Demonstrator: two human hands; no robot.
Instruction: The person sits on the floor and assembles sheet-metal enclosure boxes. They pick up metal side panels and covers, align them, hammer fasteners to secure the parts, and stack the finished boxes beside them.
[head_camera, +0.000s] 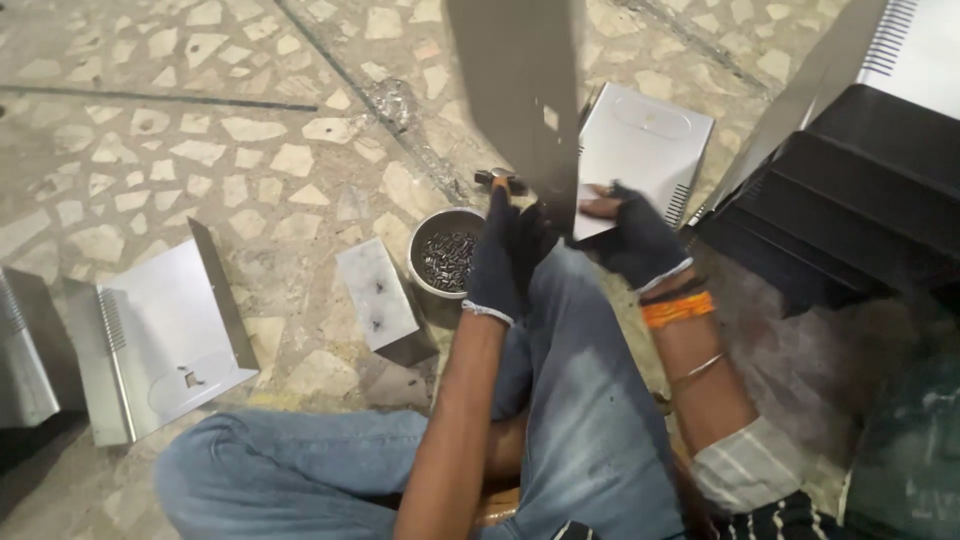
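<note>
**Item: upright metal panel, held at centre of frame**

1. Sheet-metal panel (515, 100) — grey, standing on edge, rising from the hands at centre to the top edge of the frame. Its lower end sits over the raised denim knee (575, 330).
2. Left hand (500, 262) — dark fingerless glove, closed around a small tool (497, 179) with an orange grip and a dark metal head, just left of the panel's lower edge. What the head bears on is hidden.
3. Right hand (640, 240) — same kind of glove, orange wristband; fingers curled narrow against the panel's right side, bracing it.
4. Handling note (a judgement): the panel looks tall and top-heavy, so the bracing hand should stay low and firm, and the tool should meet the metal square, with bare fingertips kept clear of the cut edge.
5. Steel bowl (432, 232) — round, on the floor just left of the left hand; holds a heap of small dark fasteners (450, 260), kind too small to tell.
6. Small metal plate (376, 295) — 2 holes, left of the bowl.
7. Folded cover with vent slots (160, 340) — lower left.
8. Second cover (645, 150) — behind the panel, upper right of centre.
9. Black stepped casing (860, 200) — right edge; its contents are not visible.
10. Stone-chip floor (200, 120) — beneath everything.
</note>
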